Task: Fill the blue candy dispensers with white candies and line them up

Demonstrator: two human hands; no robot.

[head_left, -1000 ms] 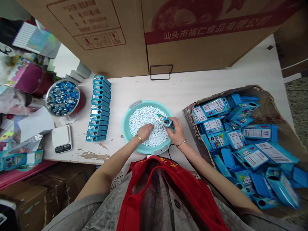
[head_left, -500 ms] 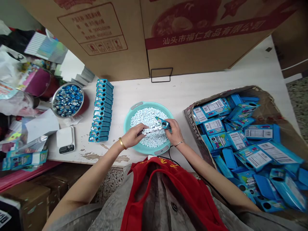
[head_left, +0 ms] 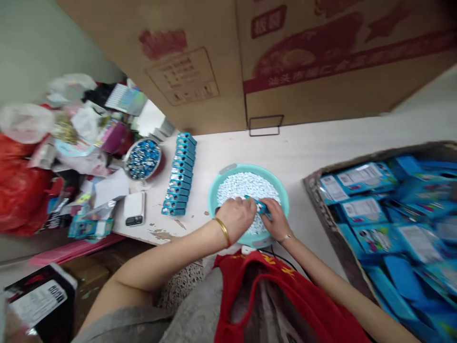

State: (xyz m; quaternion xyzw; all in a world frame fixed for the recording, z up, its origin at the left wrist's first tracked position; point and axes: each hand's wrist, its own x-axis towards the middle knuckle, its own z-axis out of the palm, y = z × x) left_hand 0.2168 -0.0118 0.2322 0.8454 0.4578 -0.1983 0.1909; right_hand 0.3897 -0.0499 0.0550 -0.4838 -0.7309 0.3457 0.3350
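Observation:
Over the turquoise basin (head_left: 212, 197), which is full of small pale-blue candies (head_left: 246, 183), my two hands meet. My right hand (head_left: 275, 220) grips a small blue candy box (head_left: 262, 206), held tilted above the candies. My left hand (head_left: 236, 216) is closed, its knuckles up, against the near-left end of that box. Whatever is in its fingers is hidden. Left of the basin stands a row of several similar blue boxes (head_left: 180, 178), their round dark holes showing.
A cardboard carton (head_left: 332, 240) of jumbled blue boxes stands at the right. Left are a metal bowl (head_left: 127, 166) of blue-silver wrapped pieces, a white scale (head_left: 134, 205) and piled bags. A large cardboard box (head_left: 210, 109) with a wire handle borders the back.
My left hand has moved from over the candies to the box in my right hand, its back now turned up. The view has swung left, with some blur.

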